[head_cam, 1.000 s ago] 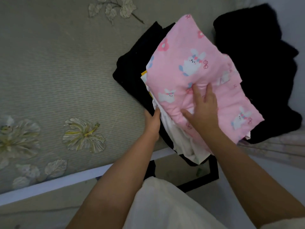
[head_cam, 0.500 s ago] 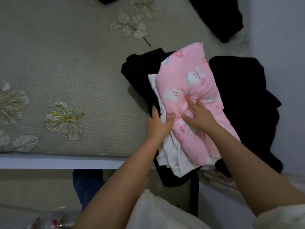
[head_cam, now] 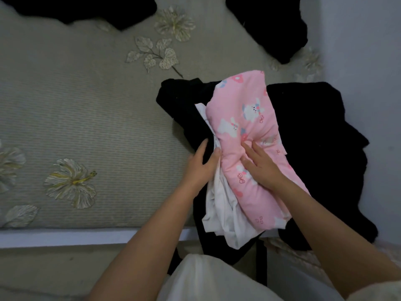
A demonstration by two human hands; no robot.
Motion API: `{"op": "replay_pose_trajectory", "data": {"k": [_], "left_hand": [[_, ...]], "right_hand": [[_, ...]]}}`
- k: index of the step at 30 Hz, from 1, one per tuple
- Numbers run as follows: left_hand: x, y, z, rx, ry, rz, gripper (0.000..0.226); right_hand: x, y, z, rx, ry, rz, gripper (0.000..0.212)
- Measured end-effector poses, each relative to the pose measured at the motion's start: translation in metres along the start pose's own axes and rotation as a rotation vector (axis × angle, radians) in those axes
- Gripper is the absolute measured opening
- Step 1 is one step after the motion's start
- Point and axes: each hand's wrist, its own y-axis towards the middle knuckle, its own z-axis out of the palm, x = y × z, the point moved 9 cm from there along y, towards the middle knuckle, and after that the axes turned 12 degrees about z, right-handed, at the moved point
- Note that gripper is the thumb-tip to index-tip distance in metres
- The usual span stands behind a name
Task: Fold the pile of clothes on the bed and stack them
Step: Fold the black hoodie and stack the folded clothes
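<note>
A folded pink garment [head_cam: 245,118] with white rabbit prints lies on top of a stack at the bed's near right corner. Under it sit a white garment [head_cam: 223,213] and a black garment [head_cam: 184,107]. My right hand [head_cam: 260,168] presses flat on the pink garment with straight fingers. My left hand [head_cam: 201,166] grips the stack's left edge, thumb on the white cloth and fingers over the black one. Another black garment [head_cam: 316,148] lies to the right of the stack.
The grey bedspread [head_cam: 86,118] with embroidered flowers spreads to the left. More black clothes lie at the far edge: one at top left [head_cam: 82,9], one at top right [head_cam: 271,25]. A wall [head_cam: 364,61] runs along the right. The bed's white edge [head_cam: 65,236] is near me.
The view has shifted so the stack sits lower in the frame. My left hand moved from beneath the stack's edge to gripping its side. My right hand stays pressing on the pink garment.
</note>
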Motion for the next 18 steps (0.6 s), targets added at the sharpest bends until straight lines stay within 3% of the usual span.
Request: {"op": "replay_pose_trajectory", "data": {"k": [4,10,18], "left_hand": [[-0.011,0.011,0.015,0.048,-0.007,-0.003,0.046],[-0.039,0.005,0.042,-0.024,0.182,-0.006,0.059],[-0.062,0.016,0.07,0.008,0.392,-0.063,0.065]], "right_hand": [[-0.008,0.01,-0.012,0.058,0.093,-0.014,0.049],[-0.012,0.012,-0.015,0.071,0.192,-0.038,0.049],[-0.033,0.022,-0.026,0.098,0.22,-0.045,0.05]]}}
